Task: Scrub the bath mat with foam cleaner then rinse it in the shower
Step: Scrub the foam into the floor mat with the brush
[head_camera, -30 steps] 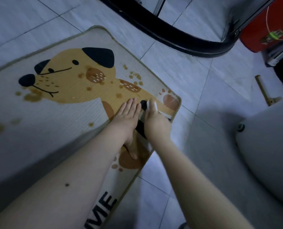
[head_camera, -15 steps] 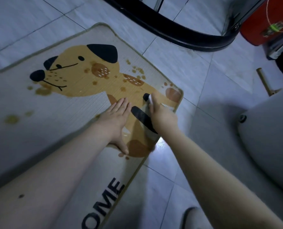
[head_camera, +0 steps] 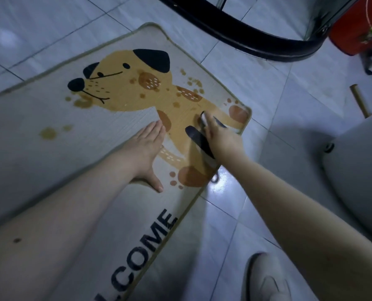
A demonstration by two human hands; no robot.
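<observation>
A beige bath mat (head_camera: 50,161) with a printed tan dog and black letters lies flat on the tiled floor. Brown stain spots dot it near the dog's snout and back. My left hand (head_camera: 146,146) presses flat on the mat beside the dog's body, fingers straight. My right hand (head_camera: 222,140) grips a scrub brush (head_camera: 199,141) with a dark handle and pale head, held against the mat near its right edge. No foam shows on the mat.
A black curved shower threshold (head_camera: 245,38) runs across the top. A red container (head_camera: 358,25) stands at the top right, a wooden stick (head_camera: 360,101) lies on the tiles, and a grey rounded fixture (head_camera: 358,166) fills the right. A light slipper (head_camera: 265,279) is at the bottom.
My two hands have drawn apart; the left now lies further left on the mat. The brush has shifted along the dog's body near the right edge. The view has moved back.
</observation>
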